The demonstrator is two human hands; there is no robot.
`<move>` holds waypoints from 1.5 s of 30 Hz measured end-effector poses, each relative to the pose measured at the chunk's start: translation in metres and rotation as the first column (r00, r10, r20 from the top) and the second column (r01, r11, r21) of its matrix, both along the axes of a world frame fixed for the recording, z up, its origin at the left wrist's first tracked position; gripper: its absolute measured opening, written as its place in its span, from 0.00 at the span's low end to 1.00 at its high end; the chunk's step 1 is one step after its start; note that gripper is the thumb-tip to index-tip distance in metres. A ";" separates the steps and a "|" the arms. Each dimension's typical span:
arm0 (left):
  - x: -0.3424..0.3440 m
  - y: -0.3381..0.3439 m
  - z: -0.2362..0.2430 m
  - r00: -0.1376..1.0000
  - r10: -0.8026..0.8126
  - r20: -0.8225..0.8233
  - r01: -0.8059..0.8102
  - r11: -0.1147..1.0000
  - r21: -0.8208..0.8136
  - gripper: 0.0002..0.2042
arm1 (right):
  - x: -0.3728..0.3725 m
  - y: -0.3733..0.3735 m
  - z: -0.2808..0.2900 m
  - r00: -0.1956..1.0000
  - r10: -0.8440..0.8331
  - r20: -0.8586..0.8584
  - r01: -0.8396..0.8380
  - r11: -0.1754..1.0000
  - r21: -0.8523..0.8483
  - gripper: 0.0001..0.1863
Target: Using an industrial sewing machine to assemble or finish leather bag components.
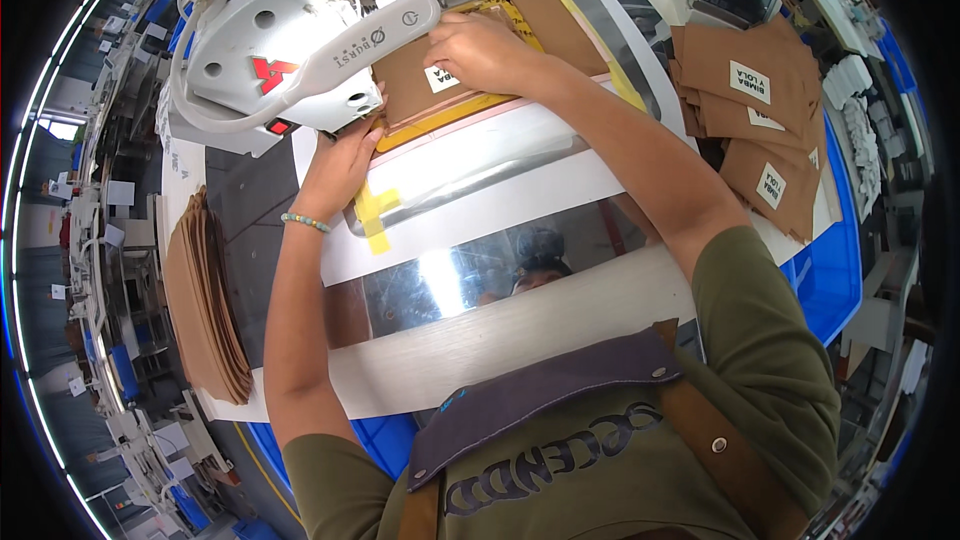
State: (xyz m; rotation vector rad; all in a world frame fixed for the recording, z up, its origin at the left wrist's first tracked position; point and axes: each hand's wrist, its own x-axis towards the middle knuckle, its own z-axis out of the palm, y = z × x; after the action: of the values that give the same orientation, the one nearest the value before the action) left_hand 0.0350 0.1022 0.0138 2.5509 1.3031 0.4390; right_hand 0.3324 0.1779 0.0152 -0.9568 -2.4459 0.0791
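The brown panel (405, 90) lies on the counter (640, 290) just beside the white machine head (235, 50), set within a yellow-edged template (445, 118) and carrying a white label (442, 77). It will probably handle as light and flexible, somewhere between cloth and thin card; the sheets stacked at the left (205, 310) bend gently along their length, which suggests some springiness but little weight. The clear plastic of the template looks smooth and likely slippery, so its taped border should offer a surer hold than its glossy middle — and the panel itself would best be taken flat by an outer edge, clear of the label. The right hand (488, 50) is over the panel's far side with fingers curled; whether they pinch anything I cannot tell. The left hand (350, 165) is at the template's near-left corner, its fingertips partly behind the machine head, so its grip cannot be told either. The machine's grey-white arm (345, 60) covers part of the panel, and the needle area is out of sight.
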 end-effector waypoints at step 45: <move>-0.067 0.083 -0.073 0.991 0.128 -0.033 -0.131 0.982 -0.139 0.29 | -0.041 -0.033 0.029 0.933 0.341 -0.114 -0.357 0.915 -0.187 0.26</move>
State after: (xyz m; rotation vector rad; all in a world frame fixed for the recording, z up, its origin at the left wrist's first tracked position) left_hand -0.0316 0.1856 -0.0597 2.3720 1.4601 0.3292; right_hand 0.2917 0.1447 0.0440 -0.5703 -2.5417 0.4931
